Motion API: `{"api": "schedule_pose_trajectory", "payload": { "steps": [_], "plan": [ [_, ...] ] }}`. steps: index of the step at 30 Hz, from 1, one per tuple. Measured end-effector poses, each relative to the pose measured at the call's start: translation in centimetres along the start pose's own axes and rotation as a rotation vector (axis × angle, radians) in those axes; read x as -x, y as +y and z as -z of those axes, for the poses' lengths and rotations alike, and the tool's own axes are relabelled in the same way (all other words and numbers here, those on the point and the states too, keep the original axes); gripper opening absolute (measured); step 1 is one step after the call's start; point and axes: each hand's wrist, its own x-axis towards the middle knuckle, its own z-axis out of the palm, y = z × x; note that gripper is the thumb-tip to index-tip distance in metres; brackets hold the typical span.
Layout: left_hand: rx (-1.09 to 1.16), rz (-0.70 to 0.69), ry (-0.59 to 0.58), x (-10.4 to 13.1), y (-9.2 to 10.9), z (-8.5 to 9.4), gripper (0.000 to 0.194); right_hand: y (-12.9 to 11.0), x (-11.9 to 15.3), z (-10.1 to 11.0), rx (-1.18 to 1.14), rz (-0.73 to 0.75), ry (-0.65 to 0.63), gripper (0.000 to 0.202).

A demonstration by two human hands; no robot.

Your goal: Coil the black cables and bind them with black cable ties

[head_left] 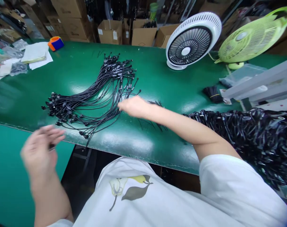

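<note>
A spread bundle of thin black cables (96,86) with small connectors at both ends lies on the green table. My right hand (135,106) reaches over its right side, fingertips pinched together on black cable strands; the exact grip is partly hidden by the hand. Beyond the table's front edge, at lower left, my left hand (40,146) is blurred by motion. Its fingers curl toward the thumb, and a small dark piece shows between them, too smeared to name. Loose connectors (83,135) sit near the table edge between the hands.
A dark heap of coiled cables (247,135) covers the right side. Short black ties (158,124) lie beside my right forearm. A white fan (192,39) and a green fan (249,39) stand behind. Papers (36,53) and an orange-blue tape roll (55,43) are at back left.
</note>
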Motion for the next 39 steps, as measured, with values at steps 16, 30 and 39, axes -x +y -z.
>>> {"api": "schedule_pose_trajectory", "payload": {
  "steps": [16,30,39],
  "plan": [
    [0.974,0.794,-0.720,0.3,-0.9,-8.3,0.030,4.9,10.7,-5.4,-0.516,-0.144,0.150,0.037],
    [0.552,0.342,-0.459,2.1,-0.8,-13.2,0.038,-5.6,12.3,-4.2,-0.222,0.239,0.008,0.029],
    [0.474,0.196,-0.822,3.2,-0.7,-14.7,0.029,-4.4,7.5,-3.9,-0.928,0.003,0.326,0.023]
  ]
}}
